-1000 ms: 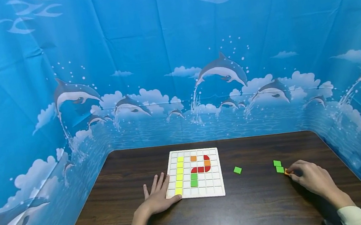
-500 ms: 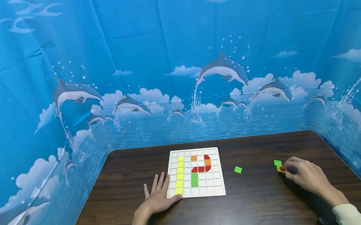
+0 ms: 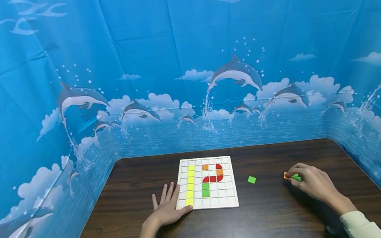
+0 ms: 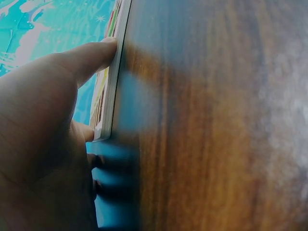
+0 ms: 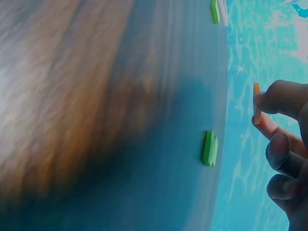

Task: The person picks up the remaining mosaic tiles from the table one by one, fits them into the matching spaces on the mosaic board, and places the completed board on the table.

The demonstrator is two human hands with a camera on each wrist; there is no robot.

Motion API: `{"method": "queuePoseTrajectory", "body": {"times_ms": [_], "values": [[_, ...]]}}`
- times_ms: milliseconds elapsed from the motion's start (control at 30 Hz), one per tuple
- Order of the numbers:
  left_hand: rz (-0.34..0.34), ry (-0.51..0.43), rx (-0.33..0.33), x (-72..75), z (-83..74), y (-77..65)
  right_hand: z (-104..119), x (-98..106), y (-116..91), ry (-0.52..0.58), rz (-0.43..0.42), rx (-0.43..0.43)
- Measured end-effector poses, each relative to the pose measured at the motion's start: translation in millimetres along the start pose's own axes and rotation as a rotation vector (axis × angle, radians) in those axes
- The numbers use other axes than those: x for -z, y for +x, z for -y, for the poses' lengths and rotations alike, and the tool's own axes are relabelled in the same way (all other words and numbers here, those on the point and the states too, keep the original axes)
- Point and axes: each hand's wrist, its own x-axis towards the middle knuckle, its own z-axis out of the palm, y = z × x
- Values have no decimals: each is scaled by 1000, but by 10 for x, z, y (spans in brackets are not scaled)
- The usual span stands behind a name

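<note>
Pinching an orange tile (image 3: pixel 285 176) in the right hand (image 3: pixel 313 183), lower right of the frame; touching the board (image 3: pixel 224 200), lower centre, with the left hand (image 3: pixel 167 212) spread. Carry level, clear of the green tile (image 3: pixel 252 180).

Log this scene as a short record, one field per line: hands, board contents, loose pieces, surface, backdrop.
Left hand: fingers spread, thumb touching the near edge of the white board
Right hand: pinches an orange tile
On board: yellow column at left; green, red and orange pieces right of it
Loose: green tile between board and right hand; more green by that hand, partly hidden
Surface: dark wood-grain table
Backdrop: blue, dolphin-printed
</note>
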Motion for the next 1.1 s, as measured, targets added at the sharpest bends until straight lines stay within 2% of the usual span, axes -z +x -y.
{"method": "queuePoseTrajectory", "body": {"times_ms": [233,467,633,767,1100], "values": [[4,-10,-6,33,-49,-37,122,-35,91,15,-16,27],[1,-66,-36,89,-105,-108,254,-62,178,33,-32,45],[14,-61,-16,125,-137,-123,351,-106,249,56,-36,60],[26,-19,3,77,-88,-80,443,-154,302,71,-37,74],[2,-27,-5,35,-39,-46,672,-250,460,101,-54,123]]}}
